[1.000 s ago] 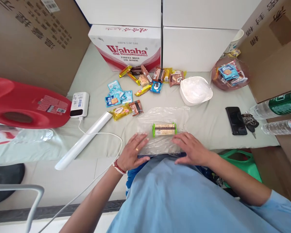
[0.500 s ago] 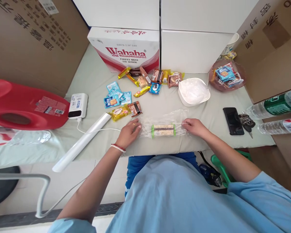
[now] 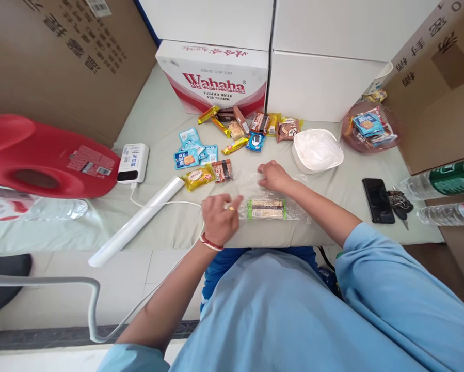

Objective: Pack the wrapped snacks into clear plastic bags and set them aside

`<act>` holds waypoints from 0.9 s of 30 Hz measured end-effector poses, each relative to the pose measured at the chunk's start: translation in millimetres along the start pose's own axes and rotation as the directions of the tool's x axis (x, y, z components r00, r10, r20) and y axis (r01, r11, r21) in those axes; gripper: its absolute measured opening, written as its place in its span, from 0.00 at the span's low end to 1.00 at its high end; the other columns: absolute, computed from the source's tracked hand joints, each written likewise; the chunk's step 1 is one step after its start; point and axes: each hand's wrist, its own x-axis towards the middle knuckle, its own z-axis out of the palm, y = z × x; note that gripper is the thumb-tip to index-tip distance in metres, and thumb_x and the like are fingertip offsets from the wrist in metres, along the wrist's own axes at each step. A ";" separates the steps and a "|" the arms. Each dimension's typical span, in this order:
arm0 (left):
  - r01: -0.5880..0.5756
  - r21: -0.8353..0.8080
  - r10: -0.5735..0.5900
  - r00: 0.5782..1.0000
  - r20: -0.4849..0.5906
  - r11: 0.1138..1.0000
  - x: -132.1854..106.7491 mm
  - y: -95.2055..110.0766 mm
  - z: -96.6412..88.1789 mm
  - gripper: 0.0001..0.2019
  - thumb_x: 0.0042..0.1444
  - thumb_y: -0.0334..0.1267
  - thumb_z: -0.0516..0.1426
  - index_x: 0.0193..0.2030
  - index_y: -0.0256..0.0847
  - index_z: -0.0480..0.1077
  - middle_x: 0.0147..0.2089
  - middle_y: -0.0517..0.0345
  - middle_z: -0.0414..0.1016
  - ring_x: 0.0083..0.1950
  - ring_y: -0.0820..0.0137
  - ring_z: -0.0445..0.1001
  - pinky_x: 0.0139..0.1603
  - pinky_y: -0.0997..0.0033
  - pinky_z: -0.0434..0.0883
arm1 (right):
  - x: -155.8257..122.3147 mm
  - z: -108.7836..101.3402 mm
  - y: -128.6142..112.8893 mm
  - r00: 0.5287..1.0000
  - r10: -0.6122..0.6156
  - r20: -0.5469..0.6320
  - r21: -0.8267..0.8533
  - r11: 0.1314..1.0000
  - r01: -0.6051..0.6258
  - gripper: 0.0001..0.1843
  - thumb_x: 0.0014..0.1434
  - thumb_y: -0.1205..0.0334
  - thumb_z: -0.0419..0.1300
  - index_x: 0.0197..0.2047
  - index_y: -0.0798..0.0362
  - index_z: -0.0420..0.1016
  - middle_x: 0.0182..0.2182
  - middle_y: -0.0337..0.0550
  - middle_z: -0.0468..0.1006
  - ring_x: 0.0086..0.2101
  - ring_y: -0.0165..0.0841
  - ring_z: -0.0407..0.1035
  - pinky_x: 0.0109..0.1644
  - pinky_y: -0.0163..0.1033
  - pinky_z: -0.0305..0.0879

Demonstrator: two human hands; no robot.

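Note:
A sheet of clear plastic film (image 3: 299, 206) lies on the cloth-covered table in front of me. Green-edged wrapped snack bars (image 3: 266, 209) rest side by side on it. My left hand (image 3: 221, 219) is just left of the bars, near the film's left side, fingers loosely bent and thumb apart; it holds nothing I can see. Beyond the bars, my right hand (image 3: 275, 177) reaches across with bent fingers closed on the film's far part. Close by lie a yellow snack packet (image 3: 199, 177) and a brown one (image 3: 222, 170).
A white film roll (image 3: 137, 222) and a cable-connected white device (image 3: 133, 163) are at left, beside a red jug (image 3: 42, 160). Blue packets (image 3: 195, 150), a white bowl (image 3: 317, 151) and a snack dish (image 3: 371, 126) stand farther back. A phone (image 3: 378, 200) lies right.
My right hand has moved from the film's right edge to its far side, up and left. My left hand has shifted nearer to me, its fingers curling more.

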 end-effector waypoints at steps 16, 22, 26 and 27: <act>0.257 -0.225 -0.256 0.966 0.033 0.940 -3.2 -11.4 27.7 0.22 0.59 0.39 0.58 0.59 0.39 0.71 0.55 0.43 0.73 0.57 0.53 0.70 0.57 0.49 0.68 | -117.9 25.0 -49.5 0.909 -0.330 0.253 -0.203 0.901 0.383 0.29 0.71 0.69 0.49 0.71 0.42 0.67 0.49 0.49 0.79 0.48 0.40 0.72 0.41 0.38 0.62; 0.526 -0.530 -0.445 0.849 0.284 0.665 15.8 -32.0 21.8 0.26 0.71 0.48 0.42 0.70 0.40 0.59 0.51 0.50 0.81 0.43 0.64 0.78 0.50 0.61 0.73 | -111.4 33.1 -43.9 0.905 -0.357 0.231 -0.168 0.902 0.398 0.29 0.71 0.70 0.49 0.71 0.42 0.68 0.48 0.49 0.79 0.49 0.41 0.72 0.43 0.38 0.63; 0.492 -0.292 -0.370 0.846 0.384 0.820 21.0 -25.1 17.0 0.24 0.58 0.54 0.60 0.55 0.40 0.74 0.40 0.52 0.81 0.45 0.57 0.78 0.49 0.59 0.72 | -114.6 26.1 -39.4 0.907 -0.392 0.153 -0.066 0.912 0.405 0.24 0.74 0.59 0.51 0.70 0.44 0.69 0.47 0.49 0.79 0.48 0.40 0.73 0.42 0.38 0.63; 0.465 -0.256 -0.345 0.850 0.399 0.848 18.7 -23.1 16.0 0.19 0.54 0.51 0.63 0.47 0.40 0.76 0.38 0.53 0.80 0.44 0.57 0.78 0.49 0.59 0.72 | -116.5 25.2 -37.8 0.914 -0.392 0.105 -0.021 0.918 0.396 0.25 0.74 0.55 0.51 0.70 0.45 0.68 0.48 0.49 0.79 0.48 0.40 0.73 0.43 0.38 0.64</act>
